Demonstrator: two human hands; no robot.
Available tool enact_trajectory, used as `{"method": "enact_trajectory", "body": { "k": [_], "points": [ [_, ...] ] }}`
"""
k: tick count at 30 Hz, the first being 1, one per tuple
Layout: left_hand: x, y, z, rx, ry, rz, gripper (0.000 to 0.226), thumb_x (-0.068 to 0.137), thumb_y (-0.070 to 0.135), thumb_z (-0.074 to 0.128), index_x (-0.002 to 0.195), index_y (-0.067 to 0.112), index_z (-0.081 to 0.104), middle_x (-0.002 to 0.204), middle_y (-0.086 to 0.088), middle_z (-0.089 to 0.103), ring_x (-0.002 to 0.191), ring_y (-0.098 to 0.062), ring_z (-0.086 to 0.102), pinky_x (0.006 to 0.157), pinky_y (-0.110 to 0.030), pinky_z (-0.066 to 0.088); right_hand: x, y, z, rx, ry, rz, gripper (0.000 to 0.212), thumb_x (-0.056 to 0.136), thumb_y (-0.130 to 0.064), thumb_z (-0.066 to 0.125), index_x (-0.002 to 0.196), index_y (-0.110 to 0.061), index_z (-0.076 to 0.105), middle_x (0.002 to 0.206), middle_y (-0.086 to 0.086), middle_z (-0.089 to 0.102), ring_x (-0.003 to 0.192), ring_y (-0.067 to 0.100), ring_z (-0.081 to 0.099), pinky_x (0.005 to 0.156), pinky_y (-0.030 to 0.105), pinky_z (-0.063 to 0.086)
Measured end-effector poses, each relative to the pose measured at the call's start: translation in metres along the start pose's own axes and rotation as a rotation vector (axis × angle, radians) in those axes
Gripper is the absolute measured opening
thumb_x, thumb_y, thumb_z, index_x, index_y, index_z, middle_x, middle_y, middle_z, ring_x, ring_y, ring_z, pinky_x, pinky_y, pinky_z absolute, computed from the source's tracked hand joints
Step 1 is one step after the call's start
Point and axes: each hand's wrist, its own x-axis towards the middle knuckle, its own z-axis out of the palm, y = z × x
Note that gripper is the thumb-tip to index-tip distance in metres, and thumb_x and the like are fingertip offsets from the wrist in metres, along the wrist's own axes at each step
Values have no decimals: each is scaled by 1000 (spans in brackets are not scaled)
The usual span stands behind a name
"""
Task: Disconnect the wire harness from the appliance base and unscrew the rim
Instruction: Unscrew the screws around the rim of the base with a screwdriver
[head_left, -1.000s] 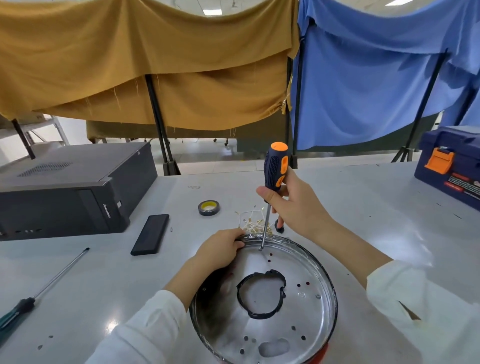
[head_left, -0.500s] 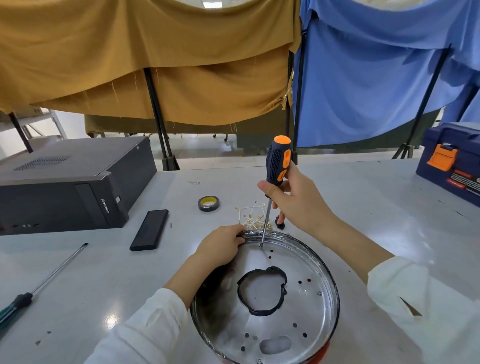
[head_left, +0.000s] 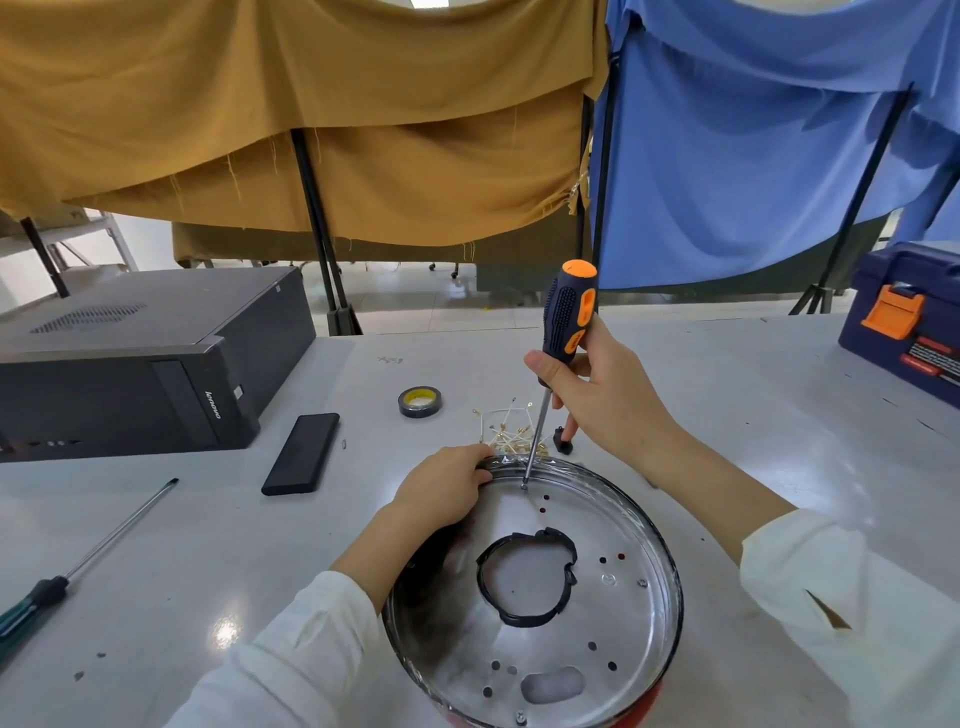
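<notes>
Partly, the appliance base (head_left: 613, 613) runs off the bottom edge.

A computer case (head_left: 145, 358), phone (head_left: 301, 453), tape roll (head_left: 420, 401) and toolbox (head_left: 906, 322) sit around.

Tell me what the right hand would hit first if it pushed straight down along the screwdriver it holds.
The right hand would drive the screwdriver tip onto a screw near the appliance base rim; it seems already seated there, though depth is unclear.

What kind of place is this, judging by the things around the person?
Probably a repair or training workshop, not a home. A blue toolbox and a desktop computer sit on a grey worktable, a spare screwdriver lies nearby, and cloth sheets hang on stands behind as dividers.
</notes>
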Motion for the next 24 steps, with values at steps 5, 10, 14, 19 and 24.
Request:
{"method": "enact_trajectory", "body": {
  "k": [5, 10, 14, 19, 24],
  "points": [
    [-1, 1, -1, -7, -5, -2, 25, 96, 21, 45, 118, 22, 57, 116, -6, 63, 103, -29, 56, 84, -36, 46, 1, 0, 2, -17, -15, -8, 18, 91, -33, 60, 102, -34, 45, 84, 0, 58, 67, 18, 59, 43, 31, 54],
    [-1, 1, -1, -6, -8, -1, 22, 95, 21, 45, 113, 21, 58, 113, -6, 64, 100, -28, 56, 82, -37, 47, 0, 2, 1, -33, -8, -7, 24, 89, -36, 61, 106, -31, 46, 84, -4, 59, 67, 18, 61, 45, 28, 53],
    [-1, 2, -1, -1, -1, -4, 22, 95, 21, 45, 113, 22, 58, 113, -6, 64, 101, -28, 56, 80, -35, 46, -1, 1, 3, -66, -22, -19, 30, 87, -42, 62, 110, -35, 44, 86, -13, 58, 68, 13, 62, 50, 23, 52],
    [-2, 3, -2, 6, 2, -5, 23, 96, 22, 45, 115, 22, 58, 114, -6, 64, 102, -28, 56, 82, -36, 46, -3, -1, 7, -68, -33, -65, 22, 87, -42, 61, 96, -47, 41, 77, -15, 56, 62, 10, 60, 54, 26, 50],
    [-2, 4, -3, 13, -4, -5, 23, 96, 23, 45, 116, 22, 57, 115, -6, 63, 104, -28, 56, 84, -36, 46, -3, -5, 8, -93, -22, -87, 23, 87, -41, 62, 94, -47, 41, 79, -17, 54, 66, 7, 60, 55, 22, 49]
  ]
}}
